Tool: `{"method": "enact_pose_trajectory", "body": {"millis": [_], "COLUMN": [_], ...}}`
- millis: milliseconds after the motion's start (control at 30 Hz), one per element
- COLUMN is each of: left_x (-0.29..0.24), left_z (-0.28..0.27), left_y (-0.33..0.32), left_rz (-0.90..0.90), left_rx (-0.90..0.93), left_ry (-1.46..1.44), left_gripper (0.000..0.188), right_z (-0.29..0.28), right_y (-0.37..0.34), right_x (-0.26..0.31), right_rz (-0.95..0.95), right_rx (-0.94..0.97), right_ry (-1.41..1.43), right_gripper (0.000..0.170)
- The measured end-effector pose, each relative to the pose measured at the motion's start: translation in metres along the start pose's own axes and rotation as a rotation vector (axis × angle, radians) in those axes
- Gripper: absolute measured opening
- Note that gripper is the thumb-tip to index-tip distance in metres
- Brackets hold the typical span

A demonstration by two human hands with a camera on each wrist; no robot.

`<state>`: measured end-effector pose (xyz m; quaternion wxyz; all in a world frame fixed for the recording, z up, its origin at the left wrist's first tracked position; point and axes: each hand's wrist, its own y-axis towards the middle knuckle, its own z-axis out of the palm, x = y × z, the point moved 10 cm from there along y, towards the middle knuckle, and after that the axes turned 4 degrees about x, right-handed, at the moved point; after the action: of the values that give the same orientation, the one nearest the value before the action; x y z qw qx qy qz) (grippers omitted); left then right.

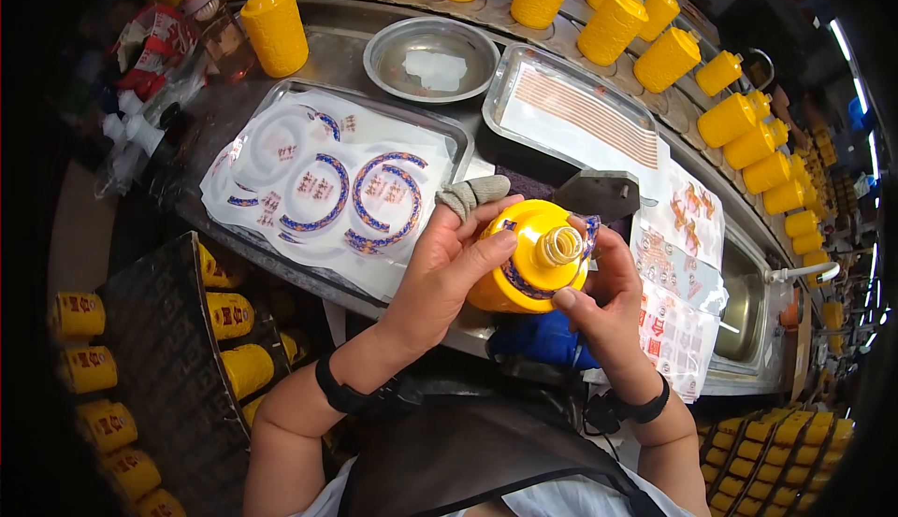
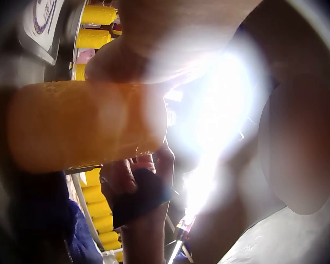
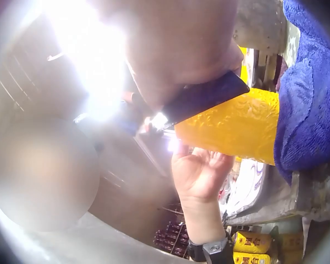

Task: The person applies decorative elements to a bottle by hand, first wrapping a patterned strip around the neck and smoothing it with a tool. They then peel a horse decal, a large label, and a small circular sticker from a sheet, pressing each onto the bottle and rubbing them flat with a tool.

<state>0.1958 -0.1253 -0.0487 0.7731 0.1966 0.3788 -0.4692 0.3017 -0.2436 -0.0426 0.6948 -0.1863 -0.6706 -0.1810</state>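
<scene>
My left hand point(image 1: 449, 265) grips a glossy yellow bottle point(image 1: 538, 222) by its side, thumb on the shoulder. The bottle tilts toward me, its clear threaded neck uncapped. A blue patterned decal strip point(image 1: 526, 283) curves along the shoulder, and one end stands up beside the neck. My right hand point(image 1: 613, 283) is at the opposite side, with thumb and index finger at the shoulder by that raised end. In the right wrist view this hand holds a dark flat scraper-like piece point(image 3: 209, 99) against the bottle. A grey cloth cover point(image 1: 472, 194) wraps a left finger.
A tray point(image 1: 458, 134) with decal sheets lies left, beside a metal bowl point(image 1: 430, 26) of liquid. Another tray point(image 1: 500, 73) bears a striped sheet point(image 1: 589, 110). A blue towel point(image 3: 313, 104) lies under the bottle. Yellow bottles point(image 1: 613, 26) line the conveyor; a sink point(image 1: 744, 302) stands right.
</scene>
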Motion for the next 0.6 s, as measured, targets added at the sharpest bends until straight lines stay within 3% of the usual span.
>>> {"method": "enact_pose_trajectory", "body": {"millis": [433, 600], "left_x": [0.0041, 0.0081], "left_z": [-0.0025, -0.0109], "left_y": [0.0065, 0.0076], "left_rz": [-0.043, -0.060], "left_rx": [-0.051, -0.042], "left_ry": [0.042, -0.098], "left_gripper": [0.049, 0.043], "right_z": [0.0015, -0.0002], "right_y": [0.0023, 0.0013], "right_x": [-0.0002, -0.0020], "right_rz": [0.031, 0.042], "right_rx": [0.013, 0.015], "right_ry": [0.019, 0.005], "right_gripper": [0.064, 0.065]}}
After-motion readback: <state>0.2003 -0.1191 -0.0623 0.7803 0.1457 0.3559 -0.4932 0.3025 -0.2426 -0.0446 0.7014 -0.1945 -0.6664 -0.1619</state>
